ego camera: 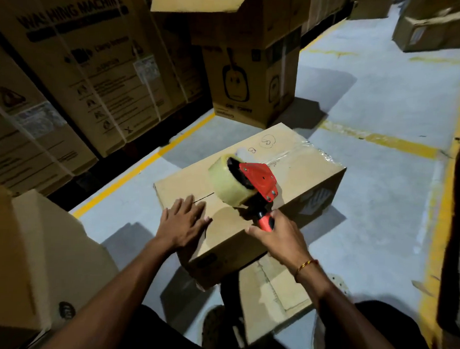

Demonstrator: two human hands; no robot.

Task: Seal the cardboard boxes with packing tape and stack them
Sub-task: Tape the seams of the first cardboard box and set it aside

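A closed cardboard box [296,176] lies on the floor in front of me, with clear tape along the far part of its top seam. My left hand [183,223] rests flat on the near left of the lid, fingers spread. My right hand [278,238] grips the red handle of a tape dispenser [260,180], whose pale yellow tape roll [226,184] hovers over the middle of the seam. The near stretch of the seam shows as a dark open line.
A flattened piece of cardboard [271,293] lies under the box's near end. An open printed carton [253,78] stands behind it. Tall washing machine cartons [79,64] line the left. More boxes [434,27] sit far right. Yellow floor lines [381,139] mark the grey floor.
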